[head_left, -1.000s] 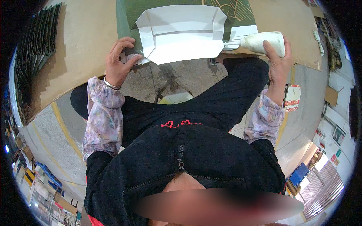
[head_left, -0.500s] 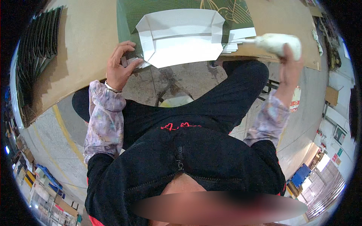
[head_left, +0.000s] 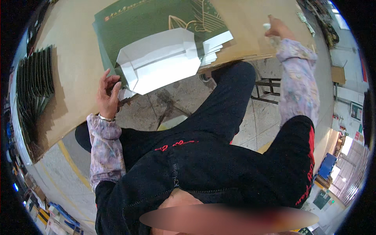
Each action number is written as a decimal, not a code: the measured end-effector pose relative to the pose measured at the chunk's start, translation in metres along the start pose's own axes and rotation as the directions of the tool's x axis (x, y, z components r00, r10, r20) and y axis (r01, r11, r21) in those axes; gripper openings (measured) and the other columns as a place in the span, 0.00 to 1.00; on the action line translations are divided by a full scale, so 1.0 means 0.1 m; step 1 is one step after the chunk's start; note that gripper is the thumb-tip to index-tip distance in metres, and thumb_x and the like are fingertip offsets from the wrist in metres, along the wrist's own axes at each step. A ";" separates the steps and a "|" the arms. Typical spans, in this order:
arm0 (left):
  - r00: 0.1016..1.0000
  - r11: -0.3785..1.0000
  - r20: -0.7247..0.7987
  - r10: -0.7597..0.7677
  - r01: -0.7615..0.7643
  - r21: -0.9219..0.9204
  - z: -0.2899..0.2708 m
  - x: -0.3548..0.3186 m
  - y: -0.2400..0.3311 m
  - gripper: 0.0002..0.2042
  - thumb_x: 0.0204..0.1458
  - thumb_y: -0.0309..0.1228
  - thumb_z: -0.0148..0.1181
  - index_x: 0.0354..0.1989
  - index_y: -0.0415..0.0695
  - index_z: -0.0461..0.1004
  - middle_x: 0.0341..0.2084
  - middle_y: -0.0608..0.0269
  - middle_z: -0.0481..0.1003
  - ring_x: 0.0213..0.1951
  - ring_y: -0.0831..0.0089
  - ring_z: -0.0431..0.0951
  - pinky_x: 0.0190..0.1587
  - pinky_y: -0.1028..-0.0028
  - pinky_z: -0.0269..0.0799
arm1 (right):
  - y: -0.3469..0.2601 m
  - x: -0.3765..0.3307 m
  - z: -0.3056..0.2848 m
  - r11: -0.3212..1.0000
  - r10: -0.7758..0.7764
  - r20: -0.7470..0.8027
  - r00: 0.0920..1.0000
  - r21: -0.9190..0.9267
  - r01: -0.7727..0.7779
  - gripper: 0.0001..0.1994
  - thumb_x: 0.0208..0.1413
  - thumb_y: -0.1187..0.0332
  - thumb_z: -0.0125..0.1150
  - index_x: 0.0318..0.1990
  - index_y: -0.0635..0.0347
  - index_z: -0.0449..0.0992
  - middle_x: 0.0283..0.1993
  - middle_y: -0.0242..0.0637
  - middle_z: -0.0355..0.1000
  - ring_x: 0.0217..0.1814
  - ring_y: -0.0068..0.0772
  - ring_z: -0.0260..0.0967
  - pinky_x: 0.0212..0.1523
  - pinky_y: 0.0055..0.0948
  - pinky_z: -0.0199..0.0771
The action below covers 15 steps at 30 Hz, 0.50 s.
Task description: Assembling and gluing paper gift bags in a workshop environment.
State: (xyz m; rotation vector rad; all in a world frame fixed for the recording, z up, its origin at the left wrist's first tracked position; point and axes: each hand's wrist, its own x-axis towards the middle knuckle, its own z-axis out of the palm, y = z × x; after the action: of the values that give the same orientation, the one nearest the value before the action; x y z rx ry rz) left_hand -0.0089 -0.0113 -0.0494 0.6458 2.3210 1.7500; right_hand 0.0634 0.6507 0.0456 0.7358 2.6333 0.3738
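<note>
White folded card (head_left: 160,60) pinched at corner by left hand (head_left: 107,96).

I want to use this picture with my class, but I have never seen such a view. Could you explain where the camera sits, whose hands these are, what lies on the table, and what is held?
The camera is a wide fisheye one worn on a person's head, looking down, so straight edges bend. Both hands are that person's own. The left hand pinches the corner of a white folded card sheet, which lies on a stack of dark green printed sheets on a brown table. The right hand reaches far across the table and grips a pale bottle, mostly hidden. More green pieces stand fanned at the left.
</note>
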 end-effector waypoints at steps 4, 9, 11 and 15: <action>0.998 0.998 -0.014 -0.055 0.055 0.000 -0.04 0.05 0.05 0.24 0.55 0.21 0.58 0.62 0.42 0.64 0.38 0.65 0.75 0.38 0.80 0.74 0.43 0.79 0.71 | -0.28 0.01 0.18 0.999 -0.049 0.035 0.998 0.024 0.048 0.50 0.30 0.62 0.76 0.66 0.55 0.54 0.54 0.57 0.68 0.55 0.56 0.68 0.54 0.43 0.71; 0.996 0.995 -0.004 -0.092 0.092 0.027 -0.13 0.09 0.03 0.22 0.54 0.22 0.60 0.59 0.41 0.68 0.33 0.69 0.74 0.35 0.84 0.72 0.39 0.82 0.70 | -0.49 -0.21 0.20 0.996 -0.076 -0.133 0.988 0.045 0.082 0.51 0.34 0.61 0.75 0.68 0.52 0.50 0.54 0.55 0.67 0.55 0.55 0.67 0.53 0.44 0.71; 0.995 0.993 0.051 -0.088 0.083 0.088 -0.09 0.20 0.07 0.22 0.53 0.23 0.61 0.58 0.41 0.69 0.31 0.71 0.74 0.33 0.85 0.71 0.37 0.83 0.69 | -0.27 -0.19 0.26 0.993 -0.088 -0.125 0.988 0.065 0.097 0.50 0.36 0.61 0.75 0.69 0.51 0.49 0.55 0.55 0.66 0.55 0.55 0.67 0.53 0.44 0.71; 0.988 0.991 0.080 -0.133 0.134 -0.001 -0.08 0.25 0.07 0.21 0.51 0.22 0.63 0.56 0.42 0.71 0.28 0.73 0.73 0.30 0.86 0.70 0.35 0.83 0.68 | -0.27 -0.28 0.24 0.992 -0.107 -0.162 0.981 0.052 0.117 0.45 0.43 0.62 0.71 0.68 0.50 0.51 0.56 0.53 0.65 0.57 0.55 0.66 0.55 0.43 0.70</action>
State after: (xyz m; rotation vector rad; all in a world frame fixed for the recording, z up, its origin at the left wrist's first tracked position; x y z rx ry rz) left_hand -0.0326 -0.0057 -0.0368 0.5356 2.2486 1.6414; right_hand 0.0837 0.6164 0.0226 0.5950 2.8326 0.3337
